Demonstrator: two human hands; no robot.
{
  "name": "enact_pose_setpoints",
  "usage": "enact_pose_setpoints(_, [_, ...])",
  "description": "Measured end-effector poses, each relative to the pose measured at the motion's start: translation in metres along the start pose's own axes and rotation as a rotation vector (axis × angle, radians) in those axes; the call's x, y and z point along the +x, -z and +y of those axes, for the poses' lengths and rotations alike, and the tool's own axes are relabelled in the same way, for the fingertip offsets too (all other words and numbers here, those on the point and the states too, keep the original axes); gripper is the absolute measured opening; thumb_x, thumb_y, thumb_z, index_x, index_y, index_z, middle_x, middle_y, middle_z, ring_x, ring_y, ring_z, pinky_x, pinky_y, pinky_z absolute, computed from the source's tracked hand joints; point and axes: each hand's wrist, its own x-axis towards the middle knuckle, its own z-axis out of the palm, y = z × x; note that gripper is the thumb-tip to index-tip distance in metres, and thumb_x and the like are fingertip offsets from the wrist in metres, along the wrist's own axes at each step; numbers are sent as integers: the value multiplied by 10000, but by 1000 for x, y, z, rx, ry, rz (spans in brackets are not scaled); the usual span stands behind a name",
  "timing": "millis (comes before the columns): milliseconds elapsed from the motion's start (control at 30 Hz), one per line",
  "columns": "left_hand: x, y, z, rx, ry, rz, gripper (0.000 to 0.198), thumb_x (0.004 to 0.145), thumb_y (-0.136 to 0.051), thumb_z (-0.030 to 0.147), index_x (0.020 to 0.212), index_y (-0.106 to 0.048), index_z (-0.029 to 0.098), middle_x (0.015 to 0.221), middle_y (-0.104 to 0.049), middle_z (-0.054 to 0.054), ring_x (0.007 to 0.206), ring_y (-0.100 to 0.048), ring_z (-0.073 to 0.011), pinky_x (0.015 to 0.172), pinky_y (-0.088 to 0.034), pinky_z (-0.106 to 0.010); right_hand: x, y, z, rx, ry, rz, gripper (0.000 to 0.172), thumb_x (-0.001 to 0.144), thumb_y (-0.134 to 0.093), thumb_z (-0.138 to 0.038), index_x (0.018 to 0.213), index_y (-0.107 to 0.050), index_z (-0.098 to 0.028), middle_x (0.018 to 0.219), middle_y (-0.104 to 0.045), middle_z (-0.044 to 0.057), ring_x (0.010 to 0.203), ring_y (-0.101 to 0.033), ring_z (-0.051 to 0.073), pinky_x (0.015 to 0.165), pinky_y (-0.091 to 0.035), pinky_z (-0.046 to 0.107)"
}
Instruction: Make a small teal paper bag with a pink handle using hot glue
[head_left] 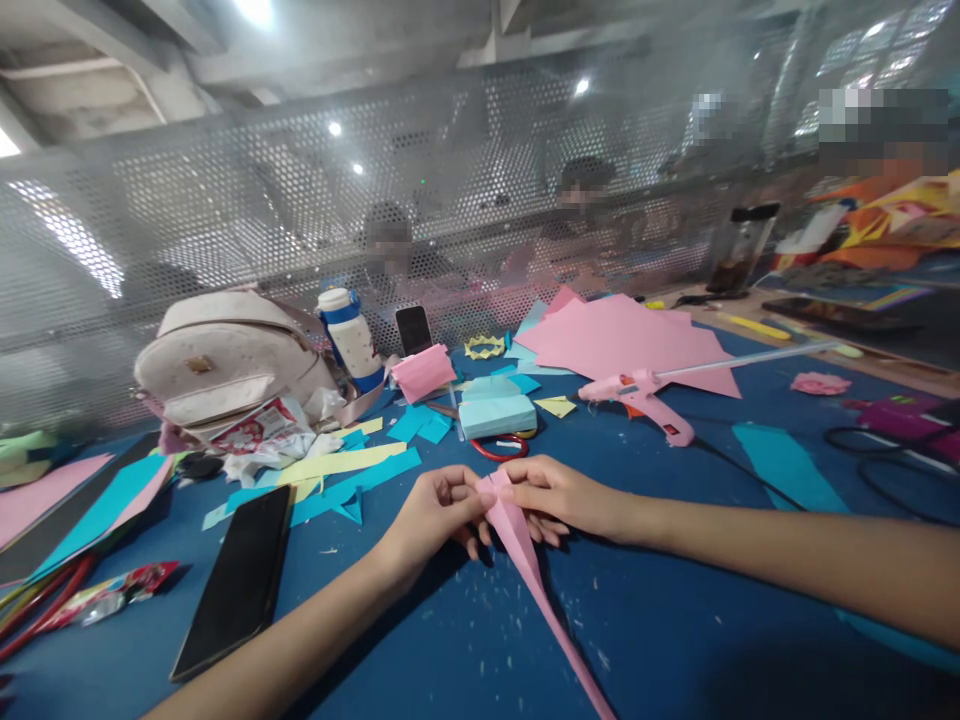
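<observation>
Pink strip [517, 545], its folded end pinched by my left hand [439, 508] and right hand [566, 495] over the table [675, 610], could crease or tear, I judge, if they pull unevenly or its tail twists.

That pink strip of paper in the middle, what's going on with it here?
Someone is pinching the pink paper strip near its far end, with both the left hand and the right hand. That end looks folded, though the hands partly hide it; the rest trails back toward the person. Beyond the right hand, a pink glue gun lies untouched on the blue table. Blue and yellow paper scraps are strewn beyond the left.
</observation>
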Motion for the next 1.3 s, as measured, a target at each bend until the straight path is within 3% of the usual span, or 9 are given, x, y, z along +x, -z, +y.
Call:
enact_pose_setpoints(300, [-3, -2, 1, 23, 25, -10, 389, 670, -782, 444, 682, -561, 124, 545, -648, -20, 460, -611, -101, 396, -470, -150, 0, -3, 1, -24, 22, 20, 338, 902, -515, -468, 847, -551, -137, 573, -543, -36, 386, -464, 42, 338, -315, 137])
enact_pose_setpoints(500, [-4, 0, 1, 14, 51, -12, 340, 704, -770, 399, 708, -581, 117, 607, -691, -51, 509, -666, -128, 406, -472, -143, 0, -2, 0, 6, 38, 16, 335, 900, -524, -456, 768, -510, -148, 551, -527, -45, 375, -445, 34, 344, -319, 135])
enact_pose_setpoints(767, [0, 1, 4, 19, 79, -27, 345, 681, -791, 381, 790, -621, 102, 656, -704, -69, 538, -664, -131, 418, -496, -158, 2, -1, 5, 12, 29, 74, 336, 913, -490, -473, 816, -505, -151, 548, -563, -37, 361, -436, 39, 331, -286, 144])
enact_pose_setpoints(1000, [0, 2, 5, 32, 103, 9, 363, 612, -830, 388, 711, -626, 105, 577, -670, -42, 492, -621, -105, 398, -459, -142, 1, 0, 4, 19, 36, -6, 344, 900, -521, -451, 871, -572, -112, 578, -571, -20, 370, -435, 35, 348, -314, 150])
enact_pose_setpoints(1300, [-4, 1, 8, 18, 81, 3, 361, 664, -794, 411, 760, -643, 98, 641, -694, -76, 556, -654, -131, 413, -474, -150, 1, -2, 1, 58, 50, 49, 295, 894, -541, -421, 819, -545, -136, 497, -542, -48, 343, -412, 35, 336, -287, 139])
